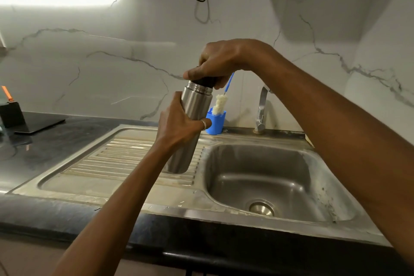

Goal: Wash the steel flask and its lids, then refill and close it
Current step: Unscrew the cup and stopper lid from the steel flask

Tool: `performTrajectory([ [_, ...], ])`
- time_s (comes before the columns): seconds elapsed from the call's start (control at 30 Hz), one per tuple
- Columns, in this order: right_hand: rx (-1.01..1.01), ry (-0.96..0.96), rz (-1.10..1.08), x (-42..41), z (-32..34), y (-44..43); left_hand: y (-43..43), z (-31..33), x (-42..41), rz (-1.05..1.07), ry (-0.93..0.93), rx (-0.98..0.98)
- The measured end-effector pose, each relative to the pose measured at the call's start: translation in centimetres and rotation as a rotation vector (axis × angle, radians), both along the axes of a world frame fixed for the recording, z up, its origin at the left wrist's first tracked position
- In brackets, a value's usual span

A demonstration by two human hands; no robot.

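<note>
A steel flask (pixel 192 119) stands tilted slightly left over the ribbed draining board (pixel 125 159) of the sink. My left hand (pixel 179 122) grips its body from the left, a ring on one finger. My right hand (pixel 215 63) comes down from above and grips the black inner lid (pixel 205 82) at the flask's threaded mouth. The flask's bottom is close to the board; I cannot tell whether it touches. Most of the lid is hidden under my fingers.
A blue cup (pixel 216 122) holding a white bottle brush (pixel 219 104) with a blue handle stands behind the flask. The tap (pixel 261 110) rises at the back of the sink basin (pixel 264 177). A dark flat slab and a black block (pixel 11 115) lie on the left counter.
</note>
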State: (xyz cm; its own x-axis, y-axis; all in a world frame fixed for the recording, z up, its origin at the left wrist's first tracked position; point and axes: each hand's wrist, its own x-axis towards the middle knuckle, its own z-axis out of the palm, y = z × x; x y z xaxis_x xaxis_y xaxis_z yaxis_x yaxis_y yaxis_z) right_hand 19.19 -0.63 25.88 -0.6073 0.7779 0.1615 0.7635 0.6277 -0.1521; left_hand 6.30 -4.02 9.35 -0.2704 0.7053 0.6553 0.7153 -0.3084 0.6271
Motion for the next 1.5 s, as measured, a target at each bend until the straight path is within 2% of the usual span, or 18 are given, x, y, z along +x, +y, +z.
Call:
performTrajectory([
  [0.13,-0.229,0.097,0.199,1.5,0.1,0.2,0.1,-0.5,-0.3,-0.016,0.006,-0.006],
  [0.23,-0.305,0.143,0.187,1.7,-0.4,0.4,0.3,-0.9,-0.3,-0.034,0.002,-0.015],
  [0.3,-0.246,0.098,0.073,1.0,-1.0,0.3,0.3,-1.0,-0.3,-0.038,0.003,-0.01],
  [0.4,-0.03,-0.008,-0.11,0.0,-2.0,0.0,0.4,-1.1,-0.2,-0.025,-0.002,0.007],
  [0.5,0.059,0.031,-0.056,0.1,-2.6,0.6,0.6,-1.3,-0.3,-0.028,-0.007,0.011],
  [0.57,-0.044,0.115,0.072,0.6,-2.7,1.2,0.7,-1.5,-0.5,-0.023,-0.016,0.021],
  [0.67,-0.334,0.282,0.269,2.0,-2.7,1.2,0.8,-1.8,-0.7,-0.01,-0.003,0.024],
  [0.73,-0.402,0.324,0.289,2.1,-2.9,1.2,0.9,-2.1,-0.7,-0.006,-0.008,0.023],
  [0.8,-0.299,0.269,0.196,1.3,-3.4,1.0,0.9,-2.3,-0.6,-0.01,-0.024,0.032],
  [0.9,-0.022,0.089,-0.061,-0.3,-4.3,0.7,0.8,-2.6,-0.4,-0.014,-0.03,0.031],
  [1.0,0.221,0.044,-0.119,-0.9,-4.8,0.7,0.8,-2.7,-0.4,-0.017,-0.037,0.022],
  [1.07,0.19,0.068,-0.052,-0.7,-4.7,0.7,0.8,-2.7,-0.6,-0.014,-0.035,0.028],
  [1.2,-0.169,0.259,0.162,-0.1,-4.3,1.1,0.8,-2.8,-1.0,0.001,-0.035,0.034],
  [1.27,-0.257,0.294,0.201,0.2,-4.3,1.1,0.8,-2.8,-1.1,0.004,-0.031,0.031],
  [1.37,-0.198,0.271,0.138,-0.1,-4.7,0.9,0.8,-2.9,-1.0,0.003,-0.037,0.026],
  [1.5,0.129,0.137,-0.063,-1.0,-5.5,1.0,1.1,-3.0,-1.0,0.006,-0.041,0.007],
])
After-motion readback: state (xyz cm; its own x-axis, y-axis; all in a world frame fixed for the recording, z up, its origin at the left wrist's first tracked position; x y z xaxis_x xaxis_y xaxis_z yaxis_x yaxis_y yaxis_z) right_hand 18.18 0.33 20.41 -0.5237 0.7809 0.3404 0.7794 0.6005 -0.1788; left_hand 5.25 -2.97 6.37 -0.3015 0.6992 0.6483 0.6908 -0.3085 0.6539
